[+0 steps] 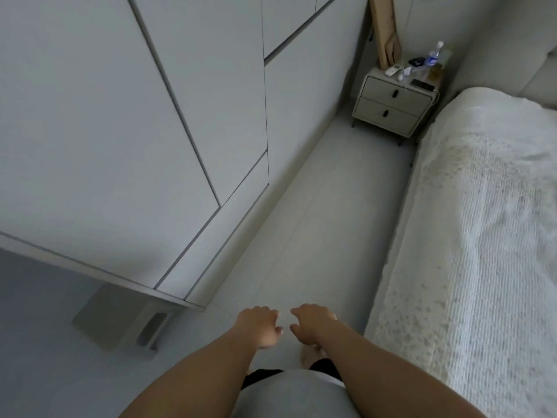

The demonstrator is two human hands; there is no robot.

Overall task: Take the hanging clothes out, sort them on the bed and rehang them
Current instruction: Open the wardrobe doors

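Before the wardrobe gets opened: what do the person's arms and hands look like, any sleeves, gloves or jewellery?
Both arms are bare along all that shows, with no sleeve in view. The left hand and right hand wear no gloves, and no ring, watch or bracelet shows. Fingernails look short; any polish is too small to tell. Below the arms sits a light grey top over dark shorts.

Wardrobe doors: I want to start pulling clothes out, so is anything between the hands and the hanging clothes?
Yes. The wardrobe doors are shut, hiding the clothes. Both the left hand and right hand are empty, over bare floor.
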